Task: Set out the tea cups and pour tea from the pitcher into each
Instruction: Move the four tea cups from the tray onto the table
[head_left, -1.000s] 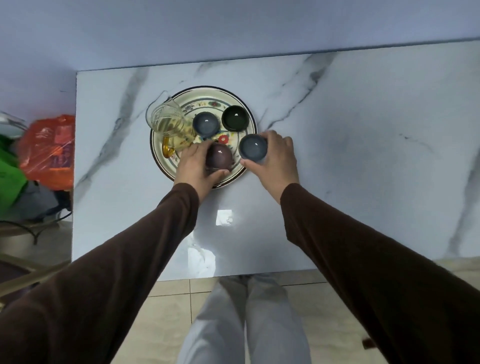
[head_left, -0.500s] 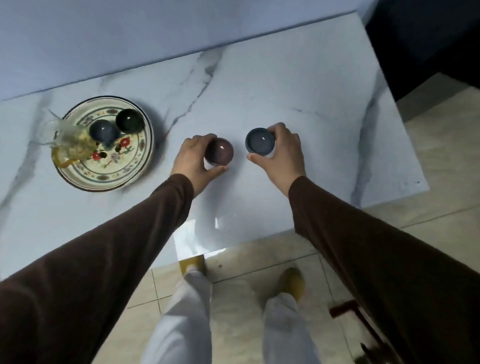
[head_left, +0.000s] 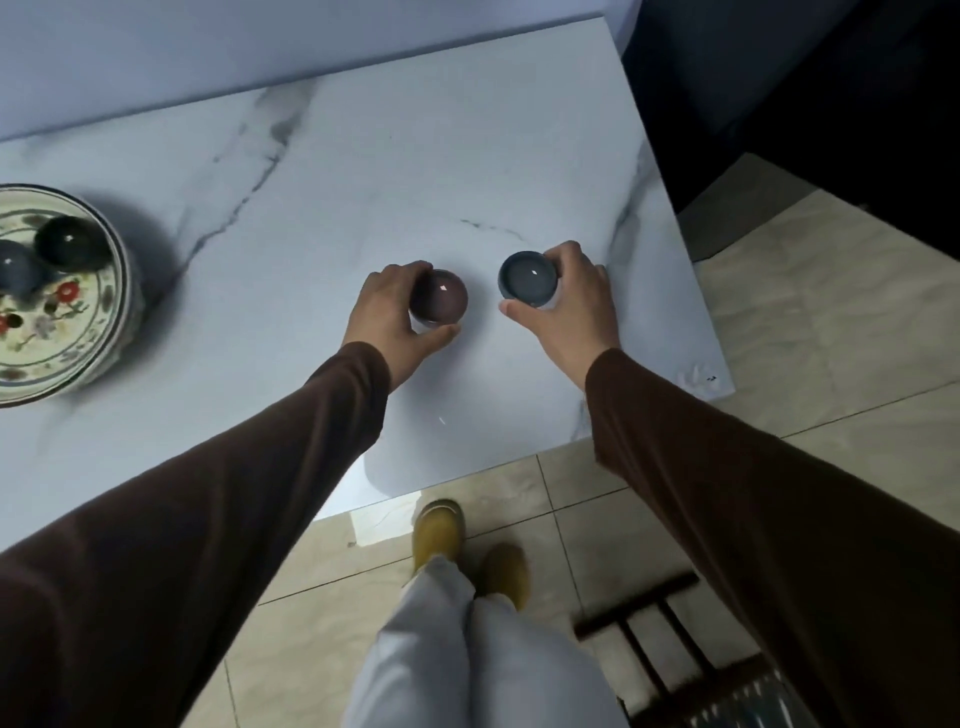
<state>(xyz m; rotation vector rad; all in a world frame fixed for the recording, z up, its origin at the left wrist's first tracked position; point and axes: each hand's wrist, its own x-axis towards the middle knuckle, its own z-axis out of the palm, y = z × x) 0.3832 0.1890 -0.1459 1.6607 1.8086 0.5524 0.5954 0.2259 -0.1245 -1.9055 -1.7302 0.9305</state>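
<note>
My left hand (head_left: 387, 317) grips a dark purple tea cup (head_left: 440, 297) on the white marble table (head_left: 363, 171). A short way to its right, my right hand (head_left: 576, 306) grips a blue-grey tea cup (head_left: 529, 277). Both cups sit low at the table surface; I cannot tell if they touch it. At the far left a flowered plate (head_left: 78, 332) carries a dark green cup (head_left: 70, 244) and a blue cup (head_left: 15, 270). The pitcher is out of frame.
The table's right edge runs close beside my right hand, its front edge lies below my wrists. Beige tiled floor (head_left: 810, 322), my legs and yellow shoes (head_left: 439, 530) show below. A dark wooden stool (head_left: 660, 644) stands at lower right.
Both hands carried the purple and blue-grey cups off the plate and rightward across the table. The view swung right, so the plate slid to the left edge and the pitcher left the frame.
</note>
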